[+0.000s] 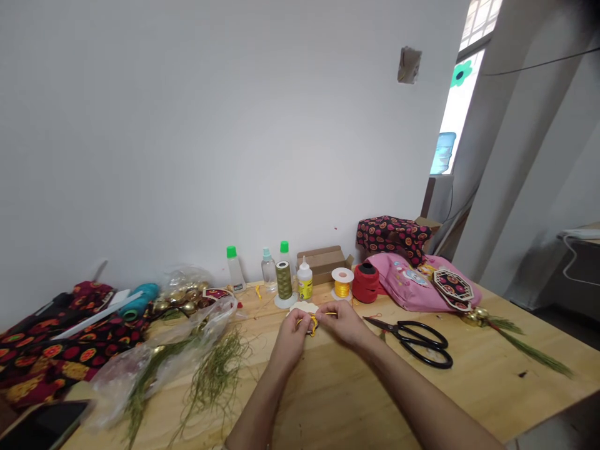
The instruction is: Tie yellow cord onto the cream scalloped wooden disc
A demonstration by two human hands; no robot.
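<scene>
Wooden table (487, 375) — scissors (398, 329), 1 phone (44, 425).

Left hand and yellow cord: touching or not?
Touching. The head view shows the left hand with thumb and fingertips pinched together on the yellow cord, part of it sticking out beside the thumb.

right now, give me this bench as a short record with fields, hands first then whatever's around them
left grip: pinching yellow cord
right grip: pinching a yellow strand; too small to tell if it joins the cord
surface: wooden table
behind hands: glue bottle, olive thread spool, yellow spool
right side: black-handled scissors, tips toward the hands; pink bag beyond
left side: loose green strands, clear plastic bag
</scene>
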